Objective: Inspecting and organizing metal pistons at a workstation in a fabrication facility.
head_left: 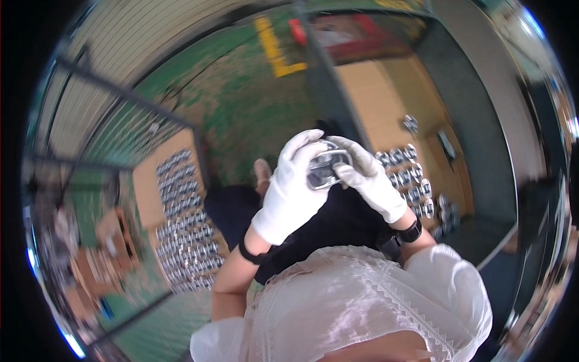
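While both gloved hands are up in front of the chest, they're wrapped around one small shiny metal part (324, 168), round, with a dark hollow middle. Going left to right: way off to the left of the grip there's a cardboard sheet (148, 181) packed with rows of the same kind of shiny parts (184, 232), sitting low beside a dark metal rack frame (129, 96). Then the left hand (291, 190), white glove, black wristband, fingers curled over the top and left side of the part, so that grip is clenched on it. The part sits right between the two hands, touching both. The right hand (369, 180), also white-gloved, pinches its right edge with fingers and thumb, so it's grasping too. Just right of the grip, a brown cardboard-covered worktop (386, 90) carries a smaller cluster of the same parts (410, 178). Behind the hands you can see green floor (241, 102) with a yellow painted line (274, 48).
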A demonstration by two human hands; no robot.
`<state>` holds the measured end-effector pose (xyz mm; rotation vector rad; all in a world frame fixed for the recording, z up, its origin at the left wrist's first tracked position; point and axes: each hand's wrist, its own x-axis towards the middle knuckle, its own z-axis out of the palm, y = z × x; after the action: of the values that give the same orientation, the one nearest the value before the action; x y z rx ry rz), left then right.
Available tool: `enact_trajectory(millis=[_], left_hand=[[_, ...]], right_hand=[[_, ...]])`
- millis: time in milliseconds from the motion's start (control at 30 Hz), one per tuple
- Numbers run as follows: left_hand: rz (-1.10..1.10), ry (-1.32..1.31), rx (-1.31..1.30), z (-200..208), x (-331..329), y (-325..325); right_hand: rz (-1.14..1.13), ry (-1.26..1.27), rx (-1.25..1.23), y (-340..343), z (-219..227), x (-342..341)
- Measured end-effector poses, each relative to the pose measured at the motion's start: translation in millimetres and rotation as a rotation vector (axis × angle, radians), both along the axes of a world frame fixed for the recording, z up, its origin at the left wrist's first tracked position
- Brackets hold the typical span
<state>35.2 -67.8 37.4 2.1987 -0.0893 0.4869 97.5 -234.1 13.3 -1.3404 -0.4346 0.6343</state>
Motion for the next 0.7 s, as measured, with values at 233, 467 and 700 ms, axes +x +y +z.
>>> enact_trajectory(millis=[233,467,700], left_hand=[[-0.18,0.268,-0.172,-17,5,-29],[0.223,0.554,-0.286,-69,-16,42],[0.33,0.62,-0.138,-56,-32,55]], right_hand=[[-0.499,-0.025,-0.403,-191,-31,10],[-1.302,0.416,-0.917,-422,-270,-59],[-1.177,0.969,-1.122,-417,-437,-161]])
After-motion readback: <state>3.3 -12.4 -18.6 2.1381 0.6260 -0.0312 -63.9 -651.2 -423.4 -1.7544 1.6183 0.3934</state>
